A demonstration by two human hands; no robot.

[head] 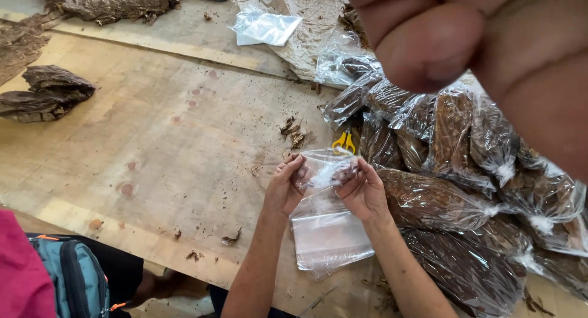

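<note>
left hand (285,186) pinches clear plastic bag (324,232); right hand (362,189) grips bag mouth | wooden table (171,128)

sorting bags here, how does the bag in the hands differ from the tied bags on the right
The bag in the hands is clear and empty; the tied bags are stuffed with brown dried leaves. The left hand and right hand pinch its open top, while the tied bags are knotted shut. It hangs flat and alone; they lie bulging in a pile. Both are thin clear plastic.
</note>
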